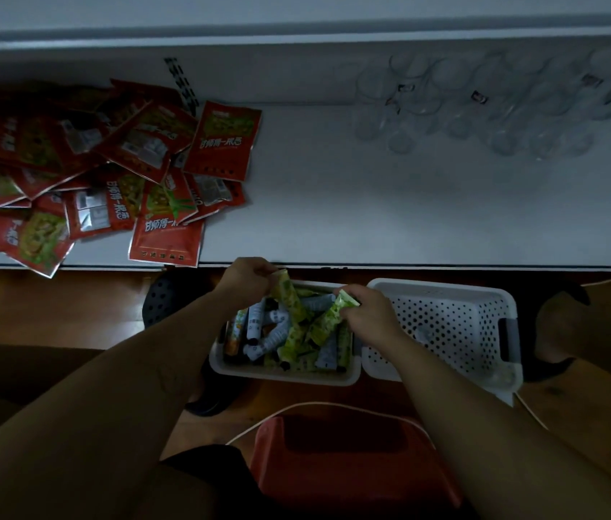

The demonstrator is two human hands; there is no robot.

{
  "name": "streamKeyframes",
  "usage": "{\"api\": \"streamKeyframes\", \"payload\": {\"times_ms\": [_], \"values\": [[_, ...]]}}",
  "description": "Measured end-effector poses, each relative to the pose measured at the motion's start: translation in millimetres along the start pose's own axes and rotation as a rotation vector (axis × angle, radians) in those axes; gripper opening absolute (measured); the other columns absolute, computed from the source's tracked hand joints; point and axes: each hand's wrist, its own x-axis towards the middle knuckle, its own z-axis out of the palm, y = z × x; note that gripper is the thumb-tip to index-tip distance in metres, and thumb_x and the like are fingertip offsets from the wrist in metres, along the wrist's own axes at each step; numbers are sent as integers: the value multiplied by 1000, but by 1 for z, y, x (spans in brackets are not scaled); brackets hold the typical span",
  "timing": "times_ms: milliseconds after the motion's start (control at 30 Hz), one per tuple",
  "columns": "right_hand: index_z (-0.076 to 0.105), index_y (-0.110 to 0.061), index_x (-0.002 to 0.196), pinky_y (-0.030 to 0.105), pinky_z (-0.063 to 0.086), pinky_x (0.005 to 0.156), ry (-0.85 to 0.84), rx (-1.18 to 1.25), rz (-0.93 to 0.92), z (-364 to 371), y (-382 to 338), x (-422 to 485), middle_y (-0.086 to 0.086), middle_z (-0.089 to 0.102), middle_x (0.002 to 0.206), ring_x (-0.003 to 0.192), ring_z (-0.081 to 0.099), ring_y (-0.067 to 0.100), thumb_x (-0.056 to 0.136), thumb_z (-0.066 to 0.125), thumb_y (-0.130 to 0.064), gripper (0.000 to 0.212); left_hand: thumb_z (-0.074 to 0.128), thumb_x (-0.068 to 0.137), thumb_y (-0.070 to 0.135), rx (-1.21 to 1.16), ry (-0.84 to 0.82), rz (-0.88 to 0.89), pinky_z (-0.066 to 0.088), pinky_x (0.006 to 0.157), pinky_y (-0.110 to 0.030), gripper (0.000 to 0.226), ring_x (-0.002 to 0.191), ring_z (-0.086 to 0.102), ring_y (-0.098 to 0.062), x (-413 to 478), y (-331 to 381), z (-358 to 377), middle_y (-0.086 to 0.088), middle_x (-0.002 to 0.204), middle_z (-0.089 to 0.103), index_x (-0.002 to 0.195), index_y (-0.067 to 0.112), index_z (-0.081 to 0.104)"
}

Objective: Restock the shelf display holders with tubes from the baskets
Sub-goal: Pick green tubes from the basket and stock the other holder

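Observation:
A white basket on the floor below the shelf edge holds several tubes, green, white and orange. My left hand grips the top end of a green tube that rises out of the basket. My right hand pinches the flat end of a second green tube lying tilted over the pile. Clear display holders stand in a cluster at the back right of the white shelf; they look empty.
A second white perforated basket sits right of the first. Red snack packets are heaped on the shelf's left part. A red stool is under me, a white cable runs across the wooden floor.

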Motion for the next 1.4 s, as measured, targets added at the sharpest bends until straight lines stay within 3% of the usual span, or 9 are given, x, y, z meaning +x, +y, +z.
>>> {"api": "streamKeyframes", "payload": {"times_ms": [133,267,333,467,667,900,1167,1267,1400], "values": [[65,-19,111,23,45,64,-20,-138,-32,1,-3,-2,1,62,98,88,58,19,84,55,-4,33,66,87,16,-16,-3,26,51,71,-34,11,71,56,-19,-2,6,-1,-8,76,61,77,14,63],[51,-16,131,36,35,96,94,-863,-237,11,-21,-10,10,47,130,119,39,28,80,61,-11,52,58,90,18,-19,-2,32,54,72,-42,12,73,57,-23,-6,9,-3,-16,83,64,78,14,56],[51,-14,128,40,34,97,50,-970,-342,25,-33,-15,11,46,130,118,39,29,82,60,-15,47,56,91,19,-33,6,27,56,72,-43,11,73,59,-24,-9,9,-4,-19,87,66,83,12,56],[49,-17,132,32,42,73,-269,-772,-217,50,-40,-25,14,59,123,107,57,32,94,49,-27,39,54,94,19,-87,0,12,50,66,-35,12,72,55,-24,-14,6,-8,-20,84,62,90,7,56],[35,-25,146,35,42,96,-598,-806,-117,77,-24,-17,7,42,147,127,46,29,97,47,-36,53,52,96,23,-83,31,11,53,65,-36,18,68,55,-26,-18,-5,-16,-16,77,58,94,5,57],[73,-18,97,31,50,65,-408,-577,-123,84,-14,-9,7,70,95,78,63,23,96,49,-29,26,58,94,22,-113,92,-30,60,72,-44,15,86,66,-29,-22,-20,-30,-13,95,65,104,11,61],[53,-20,74,30,38,61,-312,-302,-153,44,-27,-22,3,51,71,58,43,13,90,55,-16,17,62,92,19,-46,143,127,60,68,-43,13,78,68,-29,-33,7,-39,-15,86,67,92,7,65],[38,-24,78,25,39,56,-178,-136,-152,27,-44,-33,-4,45,70,59,43,11,77,75,-15,37,65,89,22,-26,154,224,60,68,-42,9,76,68,-26,-41,29,-40,-11,83,68,82,17,66],[41,-20,110,33,52,67,-42,118,-159,4,-78,-51,-1,61,88,78,62,15,66,86,-29,65,64,91,18,-29,100,391,57,56,-25,13,70,67,-18,-71,85,-55,-11,80,67,87,7,63]]}}
